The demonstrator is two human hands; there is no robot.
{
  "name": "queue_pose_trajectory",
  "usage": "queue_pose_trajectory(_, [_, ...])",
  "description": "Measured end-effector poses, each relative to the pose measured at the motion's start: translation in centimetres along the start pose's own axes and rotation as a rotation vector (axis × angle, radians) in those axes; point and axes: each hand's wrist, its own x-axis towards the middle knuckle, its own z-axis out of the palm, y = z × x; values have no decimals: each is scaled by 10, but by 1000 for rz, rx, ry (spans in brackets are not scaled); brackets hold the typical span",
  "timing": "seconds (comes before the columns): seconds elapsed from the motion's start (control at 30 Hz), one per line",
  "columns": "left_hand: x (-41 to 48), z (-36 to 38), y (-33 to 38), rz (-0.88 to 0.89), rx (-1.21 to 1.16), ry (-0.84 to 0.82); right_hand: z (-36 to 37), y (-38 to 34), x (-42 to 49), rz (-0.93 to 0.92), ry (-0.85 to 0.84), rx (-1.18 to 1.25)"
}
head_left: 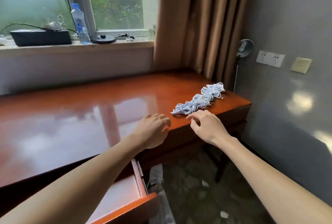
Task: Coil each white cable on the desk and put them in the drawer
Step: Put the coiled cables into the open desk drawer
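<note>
Left hand (152,128) and right hand (206,126) are held palm-down over the desk (71,116) edge, fingers loosely curled, nothing gripped; white cables (199,99) are heaped just beyond the right hand; the drawer (129,209) is seen open below

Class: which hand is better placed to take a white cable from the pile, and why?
Right. The right hand has its fingers almost at the near end of the white cables; the left hand sits further off.

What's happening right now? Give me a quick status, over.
Left hand and right hand open, holding nothing. White cables heaped on desk, close ahead of hands. Drawer open. Nothing blocking.
</note>
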Motion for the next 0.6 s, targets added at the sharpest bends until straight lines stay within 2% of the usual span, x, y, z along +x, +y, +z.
queue_pose_trajectory(0.2, [58,29,-7,-22,-19,3,-3,35,37,43,60,20])
queue_pose_trajectory(0.47, [103,58,-11,-54,-91,-44,5,54,79,61,39,31])
queue_pose_trajectory(0.6, [114,64,-13,-105,-135,23,15,58,91,42,0,17])
